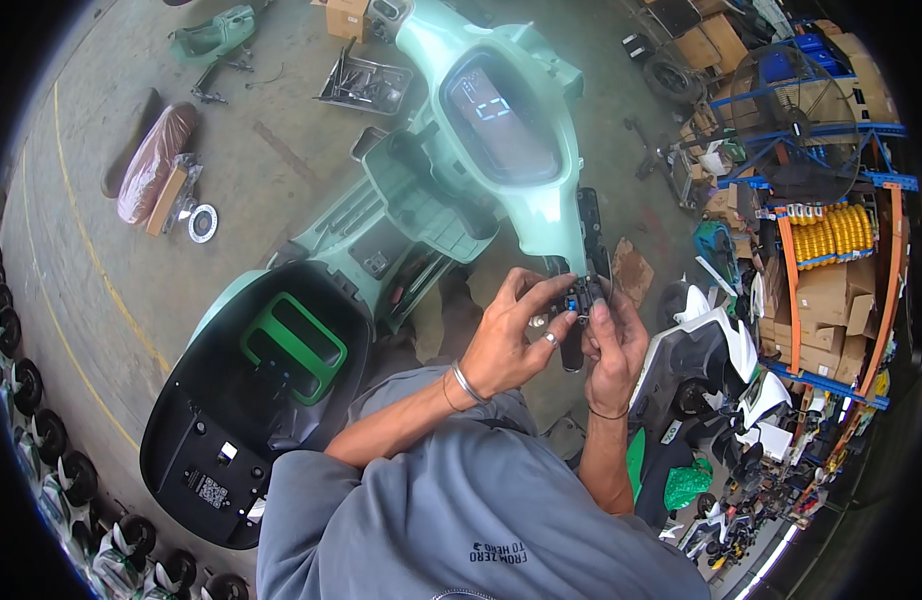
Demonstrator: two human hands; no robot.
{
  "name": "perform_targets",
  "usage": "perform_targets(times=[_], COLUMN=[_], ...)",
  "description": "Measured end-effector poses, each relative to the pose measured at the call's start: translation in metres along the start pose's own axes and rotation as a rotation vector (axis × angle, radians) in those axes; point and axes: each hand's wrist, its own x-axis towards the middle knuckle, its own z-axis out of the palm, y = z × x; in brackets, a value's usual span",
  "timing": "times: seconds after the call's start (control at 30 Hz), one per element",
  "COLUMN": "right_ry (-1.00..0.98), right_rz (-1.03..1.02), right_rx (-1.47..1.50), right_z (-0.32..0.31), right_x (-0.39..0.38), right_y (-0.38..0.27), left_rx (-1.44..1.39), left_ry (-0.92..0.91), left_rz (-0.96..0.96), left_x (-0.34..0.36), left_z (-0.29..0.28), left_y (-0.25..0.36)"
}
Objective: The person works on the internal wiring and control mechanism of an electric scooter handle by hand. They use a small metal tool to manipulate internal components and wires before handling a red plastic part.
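At the lower end of a mint-green scooter's handlebar cowl (546, 215), both my hands meet at a small black handlebar switch assembly (583, 290). My left hand (511, 335) pinches it from the left, its thumb beside a small blue piece (571, 302). My right hand (614, 355) grips it from below and right, thumb up against it. A black handlebar part (591, 225) runs up behind it, and a lit display (491, 115) sits in the cowl. Fine details between my fingertips are too small to make out.
The scooter's open seat compartment (191, 420) lies left, before a green footwell panel (411, 180). A metal tray of parts (381, 85) and a wrapped seat (156, 165) lie on the floor. Shelving (886, 300), a large fan (796, 120) and white scooters (746, 355) stand right; more line the left edge.
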Motion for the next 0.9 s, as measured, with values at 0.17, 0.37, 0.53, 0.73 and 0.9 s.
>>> perform_targets(times=[0.17, 0.37, 0.53, 0.73, 0.9], right_ry=[-0.023, -0.025, -0.030, -0.030, -0.032], right_rz=[-0.041, -0.112, -0.202, -0.201, -0.098], right_rx=[-0.038, -0.075, -0.147, -0.151, -0.065], right_z=[0.008, 0.013, 0.015, 0.016, 0.011], right_x=[-0.003, -0.006, -0.005, -0.004, -0.004], right_y=[-0.009, -0.009, -0.007, -0.004, -0.005], left_rx=[0.177, 0.187, 0.184, 0.168, 0.159], left_ry=[0.001, 0.060, 0.143, 0.155, 0.126], left_rz=[0.151, 0.174, 0.155, 0.152, 0.176], left_x=[-0.003, -0.006, -0.008, -0.008, -0.005], left_z=[-0.002, 0.005, 0.012, 0.012, 0.011], left_y=[0.000, -0.005, -0.005, -0.010, -0.010])
